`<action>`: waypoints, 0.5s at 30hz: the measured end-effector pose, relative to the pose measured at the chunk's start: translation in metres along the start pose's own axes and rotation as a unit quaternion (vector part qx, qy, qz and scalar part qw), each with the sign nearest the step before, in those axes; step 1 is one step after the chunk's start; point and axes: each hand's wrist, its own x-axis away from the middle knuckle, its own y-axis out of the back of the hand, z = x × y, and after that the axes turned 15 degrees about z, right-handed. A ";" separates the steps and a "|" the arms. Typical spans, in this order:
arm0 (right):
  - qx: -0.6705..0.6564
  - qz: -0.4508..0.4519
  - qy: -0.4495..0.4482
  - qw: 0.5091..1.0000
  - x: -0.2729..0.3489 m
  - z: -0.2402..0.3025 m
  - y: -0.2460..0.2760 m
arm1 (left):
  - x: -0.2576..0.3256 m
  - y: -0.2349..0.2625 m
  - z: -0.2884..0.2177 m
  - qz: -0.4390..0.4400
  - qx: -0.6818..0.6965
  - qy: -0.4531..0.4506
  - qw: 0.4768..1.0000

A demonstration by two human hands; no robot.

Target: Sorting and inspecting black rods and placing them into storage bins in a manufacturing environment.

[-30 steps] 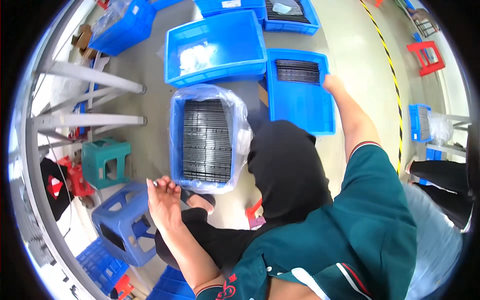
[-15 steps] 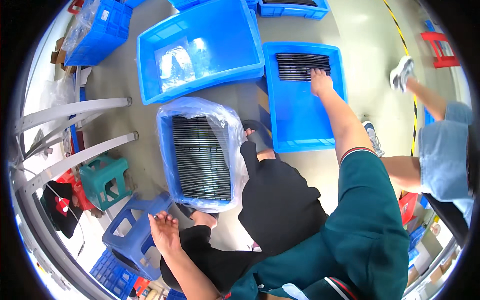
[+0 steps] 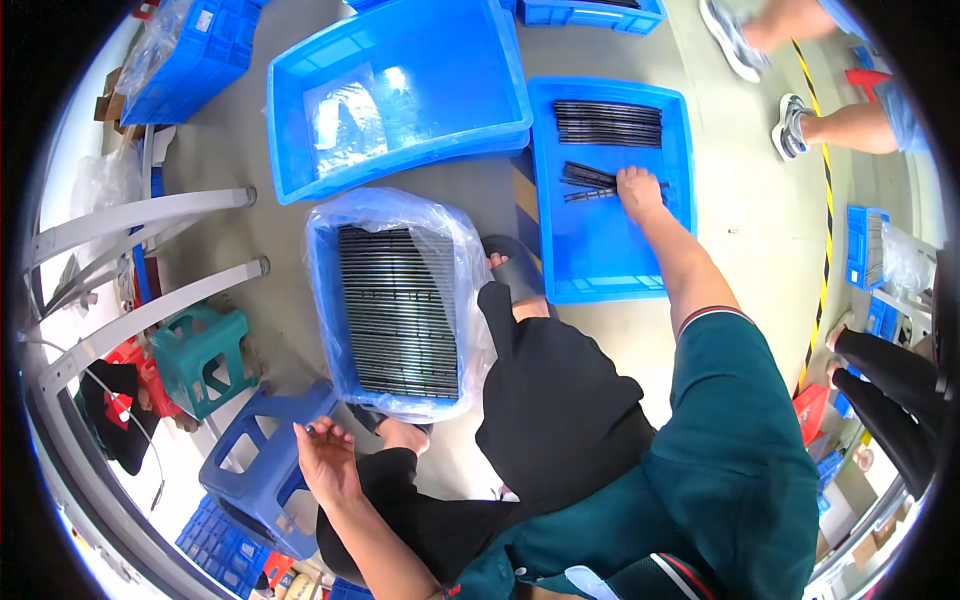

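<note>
My right hand [image 3: 640, 195] is closed on a few thin black strips [image 3: 590, 194] in the shallow blue bin [image 3: 600, 270] ahead of me. They lie at slightly different angles, and my fingers cover their right part. Just beyond them, a neat row of black strips [image 3: 608, 123] lies in the same bin. My left hand [image 3: 327, 460] hangs over the edge of a blue stool [image 3: 240, 490], its fingers curled. A small dark thing shows at its fingertips; I cannot make out what it is.
A plastic-lined blue bin [image 3: 322, 340] full of black strips [image 3: 400, 320] stands by my feet. Beyond it is a larger blue bin [image 3: 450, 140] holding clear plastic. A green stool [image 3: 205, 360] and metal frame legs [image 3: 150, 320] stand left. Another person's shoes [image 3: 790, 130] are at the right.
My right hand has come nearer to me inside the bin, bringing a few strips away from the row. The left hand has hardly moved. The person at the right has walked on.
</note>
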 end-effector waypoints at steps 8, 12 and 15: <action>-0.139 0.141 0.010 0.980 0.067 0.025 -0.006 | 0.015 0.003 -0.006 0.021 0.011 -0.023 0.999; -0.211 0.200 -0.010 0.957 0.096 0.027 0.009 | 0.026 0.004 -0.010 0.032 0.025 -0.034 0.999; -0.170 0.235 -0.015 0.957 0.118 0.022 0.031 | 0.035 0.006 -0.014 0.032 0.040 -0.042 0.998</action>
